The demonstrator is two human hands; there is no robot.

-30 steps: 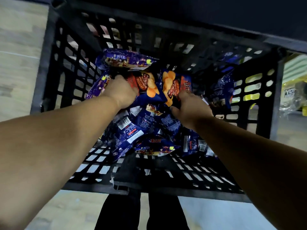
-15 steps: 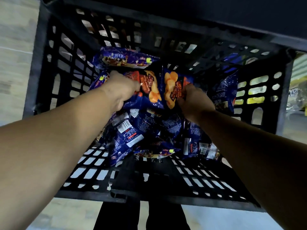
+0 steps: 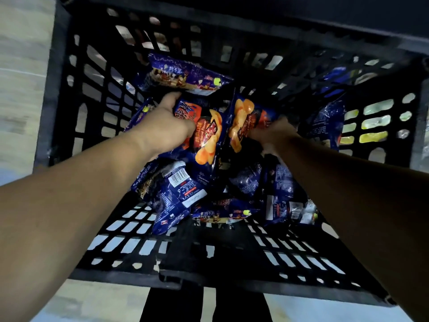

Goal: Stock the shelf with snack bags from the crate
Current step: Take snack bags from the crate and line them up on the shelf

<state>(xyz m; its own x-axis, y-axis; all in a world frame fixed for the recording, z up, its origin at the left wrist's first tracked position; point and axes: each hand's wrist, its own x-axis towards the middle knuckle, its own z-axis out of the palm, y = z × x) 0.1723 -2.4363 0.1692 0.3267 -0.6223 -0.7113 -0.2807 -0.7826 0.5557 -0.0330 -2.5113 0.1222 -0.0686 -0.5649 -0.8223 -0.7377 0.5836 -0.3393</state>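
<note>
A black slotted plastic crate (image 3: 58, 108) fills the view, with several dark blue snack bags heaped inside. My left hand (image 3: 166, 126) grips a blue chip bag (image 3: 207, 138) printed with orange chips, lifted above the heap. My right hand (image 3: 272, 133) grips a second, matching chip bag (image 3: 243, 119) just to the right of the first. The two bags touch at their edges. Another blue bag (image 3: 185, 76) lies behind them against the far wall. Loose bags (image 3: 181, 189) lie face down under my forearms.
More blue bags (image 3: 327, 126) lean on the crate's right wall. A pale floor (image 3: 21, 89) shows left of the crate and below it. Dark trouser legs (image 3: 204, 305) stand under the near rim. Yellow packaging (image 3: 371, 135) shows through the right wall's slots.
Both hands have closed on the two chip bags and raised them off the heap, toward the camera. The bags now tilt upright and their printed fronts face me.
</note>
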